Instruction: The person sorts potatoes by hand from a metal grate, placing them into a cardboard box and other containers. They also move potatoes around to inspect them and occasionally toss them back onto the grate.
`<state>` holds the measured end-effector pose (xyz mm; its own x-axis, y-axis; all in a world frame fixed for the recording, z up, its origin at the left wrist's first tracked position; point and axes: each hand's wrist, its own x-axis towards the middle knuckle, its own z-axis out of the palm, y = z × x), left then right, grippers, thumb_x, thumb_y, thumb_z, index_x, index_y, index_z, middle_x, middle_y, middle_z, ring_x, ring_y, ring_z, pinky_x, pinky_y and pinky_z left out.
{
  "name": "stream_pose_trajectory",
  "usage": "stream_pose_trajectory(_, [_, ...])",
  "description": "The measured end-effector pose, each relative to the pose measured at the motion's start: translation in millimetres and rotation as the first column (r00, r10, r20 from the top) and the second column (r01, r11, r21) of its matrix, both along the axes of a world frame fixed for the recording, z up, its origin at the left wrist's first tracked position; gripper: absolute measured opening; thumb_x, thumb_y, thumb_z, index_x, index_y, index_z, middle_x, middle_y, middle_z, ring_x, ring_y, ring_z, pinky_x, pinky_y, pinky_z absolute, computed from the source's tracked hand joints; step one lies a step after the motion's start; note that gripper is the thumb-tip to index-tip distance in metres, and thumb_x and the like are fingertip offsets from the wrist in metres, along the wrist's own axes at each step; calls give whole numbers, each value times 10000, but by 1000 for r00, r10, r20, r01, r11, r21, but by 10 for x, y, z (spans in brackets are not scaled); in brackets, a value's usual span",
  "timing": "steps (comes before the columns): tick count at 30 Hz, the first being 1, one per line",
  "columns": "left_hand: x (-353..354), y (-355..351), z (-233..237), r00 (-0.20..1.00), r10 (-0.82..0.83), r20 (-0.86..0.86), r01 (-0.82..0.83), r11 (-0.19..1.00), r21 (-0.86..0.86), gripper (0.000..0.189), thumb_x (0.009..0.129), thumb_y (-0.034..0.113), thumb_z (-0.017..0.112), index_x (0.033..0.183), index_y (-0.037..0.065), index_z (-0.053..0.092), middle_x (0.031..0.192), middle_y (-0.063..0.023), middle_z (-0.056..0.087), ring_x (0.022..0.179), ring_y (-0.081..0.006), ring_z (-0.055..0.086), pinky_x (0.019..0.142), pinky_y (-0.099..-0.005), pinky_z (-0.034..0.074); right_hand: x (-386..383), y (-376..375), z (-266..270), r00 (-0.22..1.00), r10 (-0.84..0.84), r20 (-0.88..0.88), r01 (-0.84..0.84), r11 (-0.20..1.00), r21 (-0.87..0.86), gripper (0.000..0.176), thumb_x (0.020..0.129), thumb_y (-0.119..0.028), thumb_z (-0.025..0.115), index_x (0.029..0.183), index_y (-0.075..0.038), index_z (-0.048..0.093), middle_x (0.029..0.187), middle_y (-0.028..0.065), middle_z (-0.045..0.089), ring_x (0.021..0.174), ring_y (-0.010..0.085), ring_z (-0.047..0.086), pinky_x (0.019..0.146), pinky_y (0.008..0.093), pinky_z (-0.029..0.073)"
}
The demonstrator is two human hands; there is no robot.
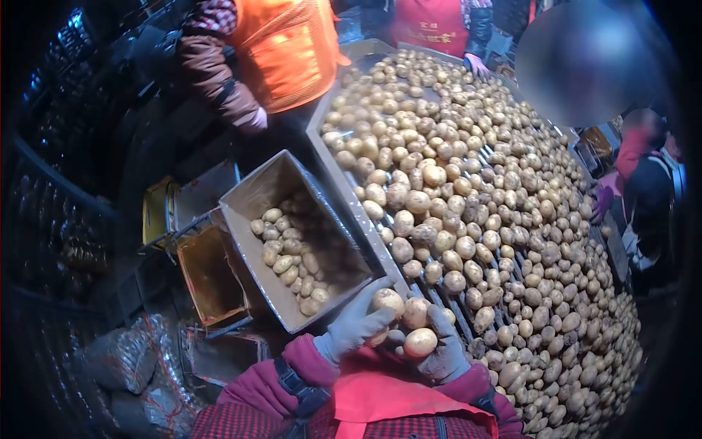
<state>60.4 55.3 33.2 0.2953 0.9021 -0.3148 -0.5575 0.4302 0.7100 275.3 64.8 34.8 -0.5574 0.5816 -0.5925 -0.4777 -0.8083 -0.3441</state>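
My left hand (355,322), in a grey glove, is closed around potatoes (387,301) just right of the cardboard box's lower corner. Close beside it, my right hand (444,351), gloved alike, grips more potatoes (420,342) against its palm and fingers. Both hands are above the near edge of the sorting table, in front of my red apron (395,395). To the left stands the open cardboard box (252,179), tilted in view, with a layer of potatoes (296,256) along its bottom. A broad heap of potatoes (497,212) covers the slatted table on the right.
A metal rim (351,212) runs between box and heap. Left of the box are an orange-edged bin (212,274) and a yellow crate (156,212). Clear plastic bags (135,358) lie lower left. A co-worker in an orange vest (285,55) stands beyond; others stand around the table.
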Motion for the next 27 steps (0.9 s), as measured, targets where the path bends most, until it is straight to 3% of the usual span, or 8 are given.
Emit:
stream_pose_trajectory(6, [-572, -95, -253, 926, 374, -54, -378, 911, -166, 641, 974, 110, 679, 1534, 21, 379, 1307, -176, 571, 1087, -268, 662, 904, -399, 612, -933, 361, 269, 964, 209, 164, -237, 957, 170, 561, 1056, -513, 513, 1468, -134, 481, 1337, 89, 618, 1112, 246, 676, 831, 387, 607])
stream_pose_trajectory(8, [-840, -94, -509, 838, 429, -338, -407, 903, 137, 669, 935, 70, 697, 1530, 20, 396, 1416, -189, 497, 1218, -312, 572, 1019, -410, 529, -1294, 518, 390, 967, 251, 41, -254, 958, 136, 507, 1071, -473, 517, 1443, -129, 511, 1309, 55, 625, 1131, 211, 661, 902, 387, 578])
stream_pose_trajectory(11, [-1320, -8, -932, 141, 537, -831, -68, 843, 534, 717, 875, 10, 725, 1525, 20, 422, 1578, -208, 385, 1415, -378, 438, 1191, -427, 405, -1495, 643, -63, 966, 178, 190, -203, 972, 120, 522, 1061, -318, 589, 1537, -171, 432, 1359, 50, 572, 1170, 189, 605, 929, 356, 534])
stream_pose_trajectory(13, [-1457, 123, -833, 699, 542, -466, -517, 834, 194, 616, 999, 120, 592, 1564, 58, 356, 1582, -165, 392, 1381, -320, 476, 1096, -397, 466, -1408, 646, 146, 951, 254, 179, -272, 959, 84, 585, 1068, -349, 573, 1590, -187, 364, 1470, 76, 508, 1205, 207, 595, 946, 361, 527])
stream_pose_trajectory(14, [-1525, 177, -778, 729, 652, -209, -676, 734, -67, 569, 1061, 175, 526, 1583, 78, 322, 1585, -143, 395, 1364, -291, 495, 1049, -382, 497, -1349, 649, 145, 939, 313, 141, -322, 946, 41, 589, 1071, -357, 565, 1597, -193, 358, 1506, 84, 484, 1213, 213, 593, 957, 363, 523])
stream_pose_trajectory(17, [-1445, 441, -988, 641, 674, -366, -654, 730, 199, 616, 1059, 198, 511, 1593, 1, 275, 1574, -136, 423, 1403, -278, 458, 1171, -415, 356, -1117, 601, 149, 942, 282, 181, -293, 955, 38, 562, 1079, -369, 538, 1583, -172, 382, 1471, 89, 521, 1190, 215, 605, 993, 363, 504])
stream_pose_trajectory(23, [-838, 1227, -489, 468, 580, -666, -11, 758, 652, 547, 962, 122, 625, 1475, -12, 488, 1442, -209, 558, 1333, -330, 548, 1141, -420, 424, -579, 674, 148, 989, 69, 129, -84, 990, 111, 591, 1070, -465, 519, 1552, -140, 414, 1392, 49, 539, 1143, 184, 593, 961, 350, 485])
stream_pose_trajectory(27, [-364, 1928, -320, 297, 533, -793, 385, 693, 610, 657, 913, 237, 703, 1502, 53, 478, 1426, -247, 546, 1323, -415, 524, 1136, -476, 406, -202, 741, 130, 990, -60, 127, 53, 997, 60, 565, 1056, -418, 580, 1525, -130, 451, 1322, 47, 585, 1077, 183, 627, 922, 339, 512])
